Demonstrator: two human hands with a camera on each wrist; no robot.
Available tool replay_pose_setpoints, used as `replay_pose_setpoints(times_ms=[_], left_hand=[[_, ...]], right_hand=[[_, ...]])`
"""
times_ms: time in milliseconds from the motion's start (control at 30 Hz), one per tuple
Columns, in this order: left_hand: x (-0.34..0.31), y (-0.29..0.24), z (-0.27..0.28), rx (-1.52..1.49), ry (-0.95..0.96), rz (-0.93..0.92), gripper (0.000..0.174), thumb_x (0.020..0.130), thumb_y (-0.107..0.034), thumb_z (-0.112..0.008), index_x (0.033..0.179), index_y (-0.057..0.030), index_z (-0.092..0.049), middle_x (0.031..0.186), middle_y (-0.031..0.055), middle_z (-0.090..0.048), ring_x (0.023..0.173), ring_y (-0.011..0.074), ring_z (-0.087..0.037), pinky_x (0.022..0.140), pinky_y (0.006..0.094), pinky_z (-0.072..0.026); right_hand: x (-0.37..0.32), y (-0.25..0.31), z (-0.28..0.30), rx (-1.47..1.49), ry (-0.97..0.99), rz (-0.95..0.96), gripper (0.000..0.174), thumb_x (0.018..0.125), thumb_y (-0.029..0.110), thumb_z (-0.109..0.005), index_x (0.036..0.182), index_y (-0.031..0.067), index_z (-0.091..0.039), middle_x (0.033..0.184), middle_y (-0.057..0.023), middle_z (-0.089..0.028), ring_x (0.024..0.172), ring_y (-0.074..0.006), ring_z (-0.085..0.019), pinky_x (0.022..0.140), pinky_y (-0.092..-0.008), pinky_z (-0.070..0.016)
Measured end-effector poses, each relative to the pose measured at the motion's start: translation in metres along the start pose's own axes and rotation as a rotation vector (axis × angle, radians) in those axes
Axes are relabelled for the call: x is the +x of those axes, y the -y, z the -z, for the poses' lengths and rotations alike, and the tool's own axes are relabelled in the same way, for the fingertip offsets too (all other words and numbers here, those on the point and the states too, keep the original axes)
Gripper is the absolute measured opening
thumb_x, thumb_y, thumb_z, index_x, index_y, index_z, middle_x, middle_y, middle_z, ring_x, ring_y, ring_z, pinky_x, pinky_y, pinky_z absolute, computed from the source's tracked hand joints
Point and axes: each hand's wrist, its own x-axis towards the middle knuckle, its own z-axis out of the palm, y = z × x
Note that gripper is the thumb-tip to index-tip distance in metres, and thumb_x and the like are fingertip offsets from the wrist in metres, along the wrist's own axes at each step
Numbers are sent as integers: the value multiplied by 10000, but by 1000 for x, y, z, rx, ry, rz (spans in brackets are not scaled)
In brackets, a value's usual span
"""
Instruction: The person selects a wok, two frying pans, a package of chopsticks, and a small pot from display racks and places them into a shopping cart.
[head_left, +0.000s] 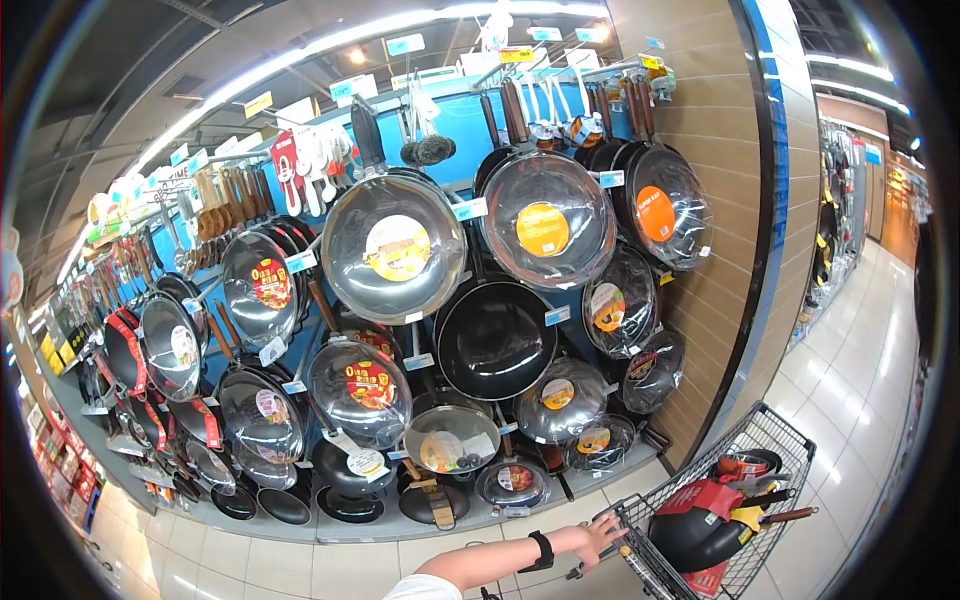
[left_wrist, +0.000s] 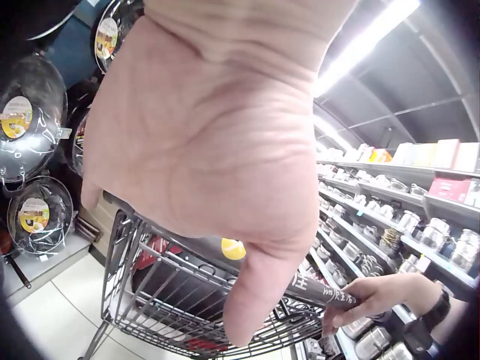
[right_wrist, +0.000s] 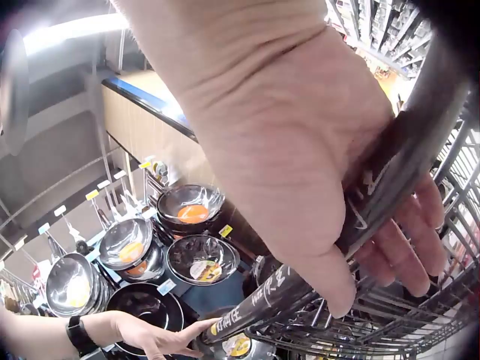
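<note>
On the black plastic cart handle (right_wrist: 390,176), white Chinese characters are printed, too blurred for reading. On two hanging pans, a red round label (head_left: 270,283) bears a large "0" with yellow characters, and on an orange round label (head_left: 655,213) a word like "SUPER" can be seen. White and blue price tags (head_left: 470,209) are fixed at the hooks, but their figures are too small to tell.

The black wire shopping cart (head_left: 790,425) is placed on the shiny cream tile floor (head_left: 840,400), beside the brown plank-pattern wall panel (head_left: 700,120). The shop is lit by long white ceiling lights (head_left: 400,25).

The cart handle is gripped by the right hand (right_wrist: 300,161), with the thumb on one side and the fingers on the other. The left hand (head_left: 600,537) is open, with its fingers spread and laid on the handle's other end. A black band (head_left: 540,551) is worn on the left wrist.

In the cart, a black wok (head_left: 690,542) with a red cardboard sleeve (head_left: 700,497) and a brown pan handle (head_left: 790,515) are seen. Near the cart, film-wrapped pans (head_left: 550,185) are hung in rows against a blue back panel (head_left: 450,115). In the left wrist view, shelves of shiny containers (left_wrist: 397,206) are seen on the opposite side.
</note>
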Motion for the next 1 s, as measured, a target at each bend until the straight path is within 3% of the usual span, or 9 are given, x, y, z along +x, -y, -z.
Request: replay_pose_setpoints(times_ms=[367, 467, 533, 600, 633, 733, 867, 933, 1000], left_hand=[[-22, -3, 21, -74, 35, -31, 1400, 517, -343, -902, 1597, -155, -32, 1652, 182, 23, 1512, 389, 128, 1148, 611, -255], [-22, 27, 26, -57, -56, -138, 1242, 598, -332, -870, 1585, -114, -147, 1635, 211, -120, 1527, 358, -37, 1169, 518, -277], [-44, 60, 42, -567, -159, -284, 954, 726, -278, -810, 1521, -61, -330, 1530, 218, -378, 1446, 319, -334, 1140, 427, -347], [-80, 99, 50, -643, -566, -322, 654, 816, -214, -753, 1387, -11, -506, 1332, 175, -591, 1218, 268, -586, 1055, 391, -440], [-107, 116, 62, -601, -775, -269, 506, 848, -207, -740, 1291, -14, -586, 1216, 134, -656, 1085, 240, -652, 967, 380, -501], [-205, 161, 96, -820, -1266, -12, 296, 845, -137, -720, 1120, -45, -662, 1005, 74, -710, 873, 177, -692, 767, 314, -555], [-318, 262, 119, -668, -1946, 217, 281, 875, -54, -691, 1139, -39, -595, 975, 55, -660, 848, 130, -647, 767, 283, -534], [-371, 298, 136, -599, -2191, 337, 321, 898, -108, -693, 1179, -15, -569, 1049, 83, -632, 899, 160, -639, 812, 304, -525], [-404, 339, 149, -526, -2312, 363, 447, 935, -190, -683, 1289, 20, -507, 1222, 144, -571, 1081, 227, -599, 910, 344, -504]], right_hand=[[-9, 26, 4, -130, -228, -110, 426, 757, 397, -788, 995, 54, -703, 876, -168, -723, 810, -368, -697, 725, -464, -551], [-3, 18, -1, -36, -118, -100, 439, 750, 345, -803, 1054, 55, -676, 964, -170, -711, 886, -362, -683, 775, -453, -541], [-2, 4, -5, 87, -141, 44, 518, 753, 215, -809, 1200, 33, -620, 1142, -207, -663, 1068, -377, -627, 906, -433, -502], [-2, 4, 1, 315, -154, 167, 694, 765, 18, -774, 1395, 13, -483, 1375, -245, -532, 1295, -402, -485, 1063, -439, -400], [5, -7, -7, 106, -362, 329, 582, 806, -18, -729, 1350, 17, -526, 1338, -226, -565, 1198, -383, -565, 993, -428, -461], [-12, 83, 58, 521, -347, 338, 502, 845, -50, -686, 1322, 15, -545, 1280, -206, -602, 1091, -344, -622, 906, -378, -508], [-38, 239, 142, 395, -380, 990, 436, 906, 115, -698, 1307, 5, -567, 1210, -208, -640, 1048, -327, -641, 870, -368, -515], [-45, 326, 163, 480, -329, 1104, 281, 678, 44, -764, 952, 34, -703, 988, -114, -689, 955, -305, -653, 863, -402, -503], [-20, 394, 177, 328, -304, 1265, 357, 726, 71, -804, 1059, 18, -688, 1060, -142, -698, 967, -285, -684, 837, -348, -538]])
